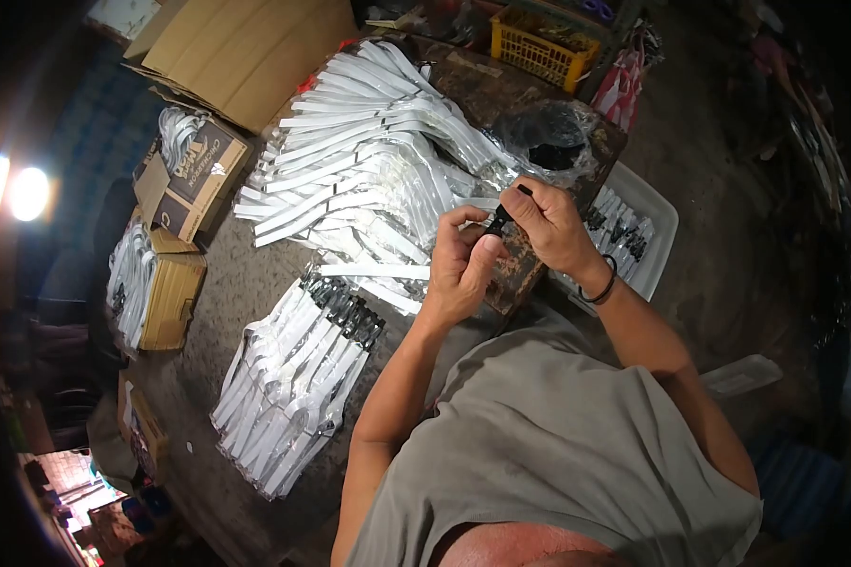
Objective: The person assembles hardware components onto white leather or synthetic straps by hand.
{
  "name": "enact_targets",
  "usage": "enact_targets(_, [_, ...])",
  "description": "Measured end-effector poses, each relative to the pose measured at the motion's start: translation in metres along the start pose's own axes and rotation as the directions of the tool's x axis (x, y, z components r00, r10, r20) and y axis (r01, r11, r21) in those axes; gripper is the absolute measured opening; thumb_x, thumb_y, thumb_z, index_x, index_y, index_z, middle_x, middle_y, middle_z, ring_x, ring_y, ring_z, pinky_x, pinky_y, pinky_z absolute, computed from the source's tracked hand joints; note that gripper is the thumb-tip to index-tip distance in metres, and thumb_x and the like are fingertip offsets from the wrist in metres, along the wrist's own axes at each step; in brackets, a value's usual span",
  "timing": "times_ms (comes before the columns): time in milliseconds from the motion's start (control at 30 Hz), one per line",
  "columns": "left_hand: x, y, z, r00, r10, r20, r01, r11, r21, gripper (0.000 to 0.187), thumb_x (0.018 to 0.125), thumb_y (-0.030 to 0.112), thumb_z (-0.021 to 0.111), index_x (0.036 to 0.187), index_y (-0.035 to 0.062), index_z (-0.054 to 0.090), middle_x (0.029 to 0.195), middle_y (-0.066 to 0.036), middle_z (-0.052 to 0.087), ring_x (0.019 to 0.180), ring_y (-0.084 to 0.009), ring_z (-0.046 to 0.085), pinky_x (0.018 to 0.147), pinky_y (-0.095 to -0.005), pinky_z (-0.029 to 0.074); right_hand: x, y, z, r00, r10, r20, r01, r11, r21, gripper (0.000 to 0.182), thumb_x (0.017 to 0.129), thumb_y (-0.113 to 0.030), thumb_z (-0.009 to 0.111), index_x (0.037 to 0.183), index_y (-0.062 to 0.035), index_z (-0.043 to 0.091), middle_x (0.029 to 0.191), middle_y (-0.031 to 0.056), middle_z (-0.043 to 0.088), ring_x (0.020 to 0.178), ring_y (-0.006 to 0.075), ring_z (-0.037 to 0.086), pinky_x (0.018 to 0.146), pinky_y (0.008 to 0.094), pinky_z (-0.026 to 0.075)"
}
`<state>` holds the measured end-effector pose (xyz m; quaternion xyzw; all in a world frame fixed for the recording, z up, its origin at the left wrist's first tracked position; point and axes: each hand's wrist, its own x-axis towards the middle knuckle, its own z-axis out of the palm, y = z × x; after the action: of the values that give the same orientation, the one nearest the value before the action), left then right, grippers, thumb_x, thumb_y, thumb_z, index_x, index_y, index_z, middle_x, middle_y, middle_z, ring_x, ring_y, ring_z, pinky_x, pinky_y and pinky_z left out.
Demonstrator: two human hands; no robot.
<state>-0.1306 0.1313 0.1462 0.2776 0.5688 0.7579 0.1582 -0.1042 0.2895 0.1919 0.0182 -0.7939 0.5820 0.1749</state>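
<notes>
Both hands meet above the table's near corner, around a small black buckle (499, 221). My left hand (461, 263) pinches its lower end between thumb and fingers. My right hand (550, 225), with a black band on the wrist, grips the upper end, thumb on top. A white strap (378, 271) runs up to my left hand from the left; whether it joins the buckle is hidden by the fingers. Behind the hands lies a big pile of white straps (378, 151) in clear plastic. Nearer, to the left, is a bundle of wrapped straps with black buckles (298, 378).
Cardboard boxes of white straps (175, 293) stand at the left, with a large carton (246, 57) behind. A yellow crate (544, 49) sits at the back. Right of the hands, a white tray (667, 227) holds wrapped pieces. A black plastic bag (548, 142) rests on the worn wood.
</notes>
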Motion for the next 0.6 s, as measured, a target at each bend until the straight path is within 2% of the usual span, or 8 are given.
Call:
enact_targets(33, [0.0, -0.003, 0.0, 0.998, 0.064, -0.02, -0.064, 0.998, 0.004, 0.027, 0.099, 0.025, 0.052, 0.114, 0.0057, 0.042, 0.085, -0.009, 0.061, 0.06, -0.0048, 0.047, 0.051, -0.0174, 0.038, 0.001, 0.002, 0.0, 1.0, 0.005, 0.009, -0.005, 1.0, -0.005, 0.042, 0.096, -0.034, 0.056, 0.073, 0.0005, 0.051, 0.055, 0.004, 0.038, 0.055, 0.0093, 0.034, 0.048, 0.0307, 0.033])
enact_targets(133, [-0.002, -0.009, -0.011, 0.996, 0.027, 0.09, -0.036, 0.994, 0.104, 0.023, 0.098, 0.024, 0.053, 0.108, 0.0062, 0.042, 0.085, -0.009, 0.061, 0.06, -0.0046, 0.046, 0.051, -0.0173, 0.038, 0.003, 0.005, -0.002, 1.0, 0.013, 0.025, -0.012, 1.0, -0.026, 0.041, 0.096, -0.034, 0.055, 0.076, 0.0011, 0.054, 0.055, 0.0058, 0.041, 0.055, 0.0099, 0.036, 0.048, 0.031, 0.034])
enact_targets(233, [-0.002, 0.0, -0.015, 0.994, -0.043, 0.099, 0.031, 0.992, 0.12, 0.023, 0.096, 0.019, 0.057, 0.108, 0.004, 0.044, 0.085, -0.004, 0.055, 0.072, -0.0103, 0.057, 0.066, -0.0255, 0.047, 0.004, 0.0, -0.003, 1.0, 0.005, 0.02, -0.004, 0.999, -0.044, 0.039, 0.096, -0.034, 0.056, 0.08, 0.0016, 0.056, 0.056, 0.0075, 0.045, 0.054, 0.0106, 0.039, 0.049, 0.0313, 0.036])
enact_targets(300, [-0.002, 0.004, -0.011, 0.996, -0.065, 0.058, 0.061, 0.996, 0.065, 0.023, 0.097, 0.021, 0.055, 0.108, 0.0036, 0.046, 0.082, -0.004, 0.057, 0.071, -0.0097, 0.056, 0.064, -0.0252, 0.046, 0.004, -0.002, -0.002, 1.0, -0.002, 0.009, 0.003, 0.999, -0.044, 0.038, 0.096, -0.034, 0.056, 0.082, 0.0018, 0.058, 0.056, 0.0083, 0.047, 0.054, 0.011, 0.041, 0.049, 0.0315, 0.037])
enact_targets(400, [0.003, 0.011, -0.011, 0.984, -0.161, 0.073, 0.151, 0.98, 0.131, 0.025, 0.098, 0.024, 0.053, 0.108, 0.002, 0.049, 0.08, -0.004, 0.059, 0.07, -0.0086, 0.056, 0.064, -0.0246, 0.045, 0.004, -0.007, -0.004, 0.999, 0.006, 0.047, -0.005, 0.999, -0.036, 0.043, 0.099, -0.037, 0.049, 0.074, -0.0022, 0.05, 0.06, -0.0005, 0.042, 0.057, 0.0079, 0.039, 0.051, 0.0277, 0.035])
enact_targets(467, [0.004, 0.011, -0.012, 0.975, -0.201, 0.094, 0.181, 0.965, 0.187, 0.027, 0.099, 0.026, 0.051, 0.108, 0.0008, 0.051, 0.08, -0.006, 0.061, 0.071, -0.0083, 0.056, 0.064, -0.0243, 0.045, 0.003, -0.007, -0.002, 0.999, -0.015, 0.04, 0.017, 0.999, -0.04, 0.042, 0.099, -0.035, 0.05, 0.074, -0.0015, 0.05, 0.061, 0.0008, 0.043, 0.058, 0.0088, 0.039, 0.052, 0.0283, 0.035])
enact_targets(533, [0.005, 0.005, -0.011, 0.975, -0.193, 0.109, 0.168, 0.964, 0.206, 0.029, 0.1, 0.027, 0.049, 0.106, -0.0004, 0.053, 0.082, -0.008, 0.063, 0.071, -0.0083, 0.056, 0.065, -0.0242, 0.046, 0.002, -0.008, -0.002, 0.999, -0.023, 0.037, 0.025, 0.999, -0.047, 0.042, 0.099, -0.035, 0.051, 0.074, -0.0009, 0.049, 0.062, 0.0022, 0.043, 0.058, 0.0096, 0.039, 0.052, 0.0289, 0.036])
enact_targets(600, [0.007, 0.004, -0.007, 0.99, -0.063, 0.122, 0.032, 0.97, 0.24, 0.028, 0.1, 0.027, 0.048, 0.103, -0.0009, 0.054, 0.084, -0.008, 0.064, 0.07, -0.0091, 0.058, 0.064, -0.0248, 0.047, 0.002, -0.01, -0.003, 0.999, -0.02, 0.04, 0.022, 0.998, -0.057, 0.042, 0.099, -0.034, 0.051, 0.075, -0.0002, 0.049, 0.063, 0.0036, 0.043, 0.058, 0.0103, 0.039, 0.053, 0.0294, 0.036])
